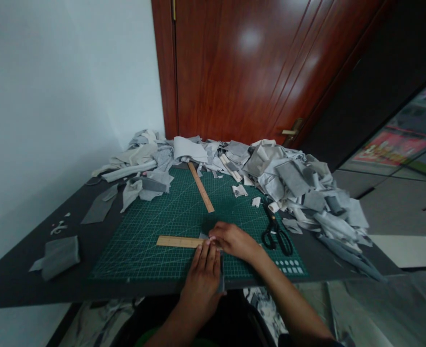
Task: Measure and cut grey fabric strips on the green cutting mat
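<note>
My left hand (pixel 204 270) lies flat with its fingers stretched out, pressing on a strip of grey fabric (pixel 222 275) at the near edge of the green cutting mat (pixel 155 217). Just beyond its fingertips, my right hand (pixel 232 240) is closed in a pinch on the fabric's upper end. A wooden ruler (pixel 178 241) lies crosswise on the mat, its right end hidden by the fabric and my hands. Between the fingers, the exact fold of the fabric is too small to make out.
Black-handled scissors (pixel 276 235) lie right of my hands. A second wooden ruler (pixel 201 188) points away. Grey and white fabric scraps (pixel 285 168) heap along the back and right. A folded grey cloth (pixel 61 257) sits on the dark table (pixel 13 274) at left.
</note>
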`<action>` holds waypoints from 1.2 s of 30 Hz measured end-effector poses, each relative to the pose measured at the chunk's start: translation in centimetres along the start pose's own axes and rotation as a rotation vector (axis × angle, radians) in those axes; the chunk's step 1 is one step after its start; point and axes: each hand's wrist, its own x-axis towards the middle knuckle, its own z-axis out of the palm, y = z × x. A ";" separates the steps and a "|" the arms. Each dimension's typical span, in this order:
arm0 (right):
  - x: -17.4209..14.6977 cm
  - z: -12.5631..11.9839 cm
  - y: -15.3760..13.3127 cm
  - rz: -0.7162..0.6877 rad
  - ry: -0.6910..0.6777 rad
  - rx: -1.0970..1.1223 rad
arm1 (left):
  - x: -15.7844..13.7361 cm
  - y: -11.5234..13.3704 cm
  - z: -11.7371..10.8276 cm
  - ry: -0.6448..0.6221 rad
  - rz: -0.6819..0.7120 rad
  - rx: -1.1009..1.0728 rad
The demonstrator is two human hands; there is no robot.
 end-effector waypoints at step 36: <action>-5.9 0.5 2.0 0.488 0.430 0.058 | -0.4 -0.9 -1.5 0.096 0.180 -0.116</action>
